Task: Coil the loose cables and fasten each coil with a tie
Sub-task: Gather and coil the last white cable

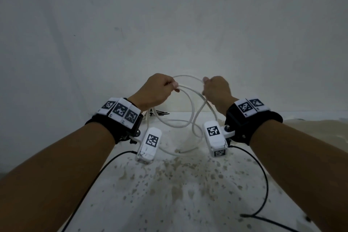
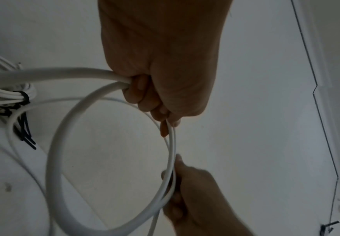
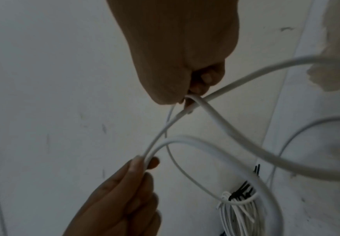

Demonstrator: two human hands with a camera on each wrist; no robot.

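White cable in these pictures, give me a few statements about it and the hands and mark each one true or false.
1. Both hands hold the white cable above the table. True.
2. The left hand is open and idle. False: its fingers are curled round the cable's loops.
3. A bundle of white cables fastened with a black tie lies on the table. True.
4. The cable in the hands is already fastened with a tie. False: no tie shows on its loops.
5. The right hand holds a black tie. False: it grips the white cable.
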